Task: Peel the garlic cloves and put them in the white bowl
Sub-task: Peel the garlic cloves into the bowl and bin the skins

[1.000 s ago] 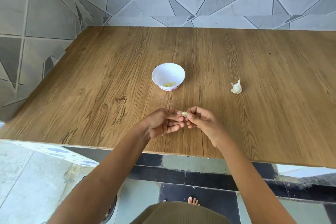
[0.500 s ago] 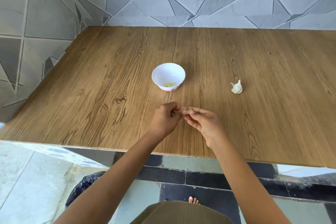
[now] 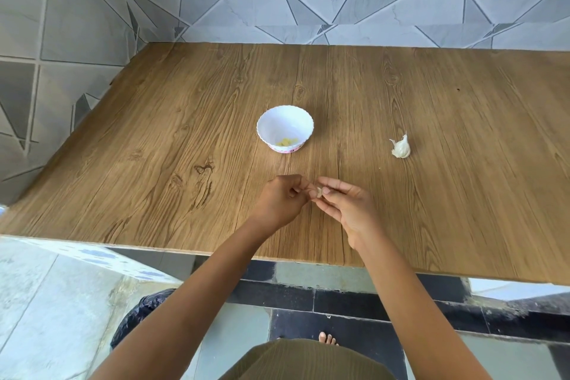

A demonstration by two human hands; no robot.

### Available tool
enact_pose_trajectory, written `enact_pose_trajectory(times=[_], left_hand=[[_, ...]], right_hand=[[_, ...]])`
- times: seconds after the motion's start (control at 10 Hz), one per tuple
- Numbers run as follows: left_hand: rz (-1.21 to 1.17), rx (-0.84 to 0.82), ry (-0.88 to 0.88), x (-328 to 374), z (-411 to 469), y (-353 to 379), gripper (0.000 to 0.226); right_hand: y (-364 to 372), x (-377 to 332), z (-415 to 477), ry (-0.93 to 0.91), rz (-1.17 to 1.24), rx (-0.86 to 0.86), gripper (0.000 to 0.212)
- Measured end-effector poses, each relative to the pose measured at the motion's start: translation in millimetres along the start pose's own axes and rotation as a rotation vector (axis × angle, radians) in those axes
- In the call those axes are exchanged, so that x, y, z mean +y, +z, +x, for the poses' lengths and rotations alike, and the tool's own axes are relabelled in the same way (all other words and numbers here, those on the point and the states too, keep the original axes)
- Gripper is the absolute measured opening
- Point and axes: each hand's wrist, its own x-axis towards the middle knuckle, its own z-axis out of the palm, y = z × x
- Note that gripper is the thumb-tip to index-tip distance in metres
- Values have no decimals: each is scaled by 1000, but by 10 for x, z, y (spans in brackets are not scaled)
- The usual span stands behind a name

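Note:
A small pale garlic clove (image 3: pixel 319 192) is pinched between the fingertips of both hands, just above the wooden table (image 3: pixel 154 163). My left hand (image 3: pixel 282 200) is curled, its thumb and forefinger on the clove's left side. My right hand (image 3: pixel 345 205) holds the clove from the right with its fingers stretched out. The white bowl (image 3: pixel 271 123) stands behind my hands in the middle of the table, with a few peeled yellowish cloves (image 3: pixel 287 142) at its bottom. The rest of the garlic bulb (image 3: pixel 401 149) lies to the right of the bowl.
Grey tiled walls close the table at the back and on the left. The table's front edge runs below my forearms. A black bag (image 3: pixel 135 318) sits on the floor under the left arm, and a bare foot (image 3: pixel 327 339) shows on the dark floor tiles.
Both hands have shifted a little forward, away from the table's front edge. The left hand has turned knuckles-up, and the clove is now mostly hidden between the fingertips.

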Motion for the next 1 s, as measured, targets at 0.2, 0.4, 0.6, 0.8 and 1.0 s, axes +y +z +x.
enact_pose_trajectory(times=[0.2,0.4,0.6,0.8,1.0], left_hand=[[-222,-16,-194,-8,4,24,17],[-88,113,-46,-31,-4,45,11],[-90,185,-98,-85,4,1,11],[384,176,57,-151,1,-45,10],[335,182,74,-71,16,-54,7]], right_hand=[[13,31,-28,-40,-11,9,22],[-5,-3,-46,21,-23,-2,10],[-44,-41,-67,-44,-1,31,9],[-71,-41,-86,-80,9,8,11],[-87,-35,-79,-93,-4,8,11]])
